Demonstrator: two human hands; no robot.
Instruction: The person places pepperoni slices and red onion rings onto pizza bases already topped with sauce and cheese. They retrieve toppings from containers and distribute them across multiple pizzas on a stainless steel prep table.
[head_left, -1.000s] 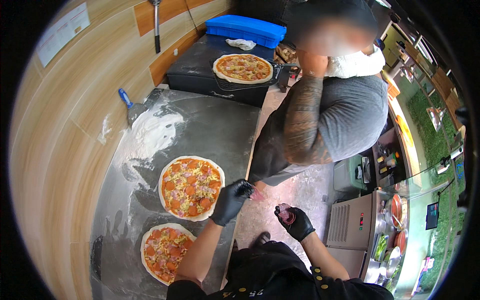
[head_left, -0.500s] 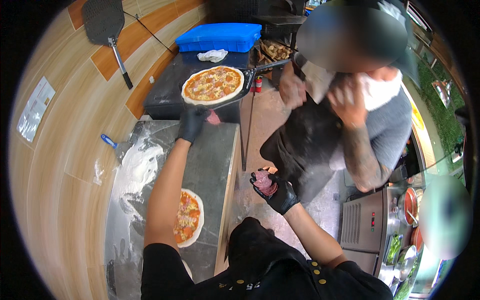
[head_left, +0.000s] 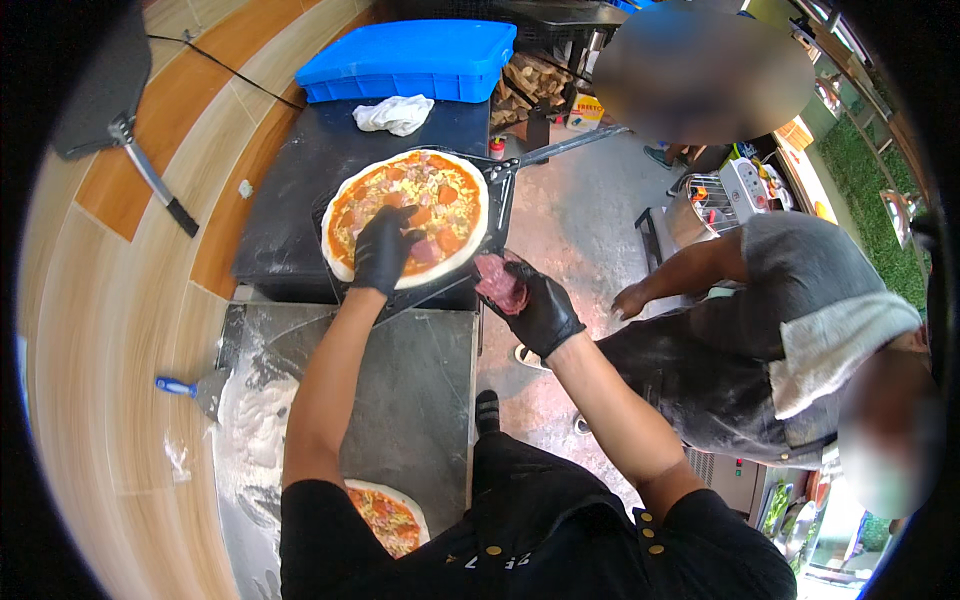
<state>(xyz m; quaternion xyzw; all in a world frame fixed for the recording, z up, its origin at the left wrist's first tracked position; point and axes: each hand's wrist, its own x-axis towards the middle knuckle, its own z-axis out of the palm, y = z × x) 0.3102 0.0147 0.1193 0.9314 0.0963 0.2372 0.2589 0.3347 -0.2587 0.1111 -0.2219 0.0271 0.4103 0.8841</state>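
Observation:
My left hand (head_left: pixel 382 255), in a black glove, is over a topped raw pizza (head_left: pixel 455 195) with its fingers apart. A slice of salami (head_left: pixel 425 250) lies on the pizza beside those fingers. The pizza rests on a dark perforated peel (head_left: pixel 499 210) whose long handle runs off to the far right. My right hand (head_left: pixel 545 312), also gloved in black, is closed around a small stack of salami slices (head_left: pixel 500 285) just off the peel's near right edge. Part of a second pizza (head_left: pixel 385 515) shows on the near counter, partly covered by my left arm.
Behind the pizza are a white cloth (head_left: pixel 394 115) and a blue lidded bin (head_left: pixel 405 65). Flour (head_left: pixel 255 430) and a blue-handled scraper (head_left: pixel 195 388) are at the counter's left. A co-worker (head_left: pixel 720 320) bends close on my right. Firewood (head_left: pixel 530 85) is stacked at the back.
I have moved forward to the far pizza. My left hand has gone over it, leaving a salami slice there. My right hand has come nearer with its stack. The co-worker bends down at right.

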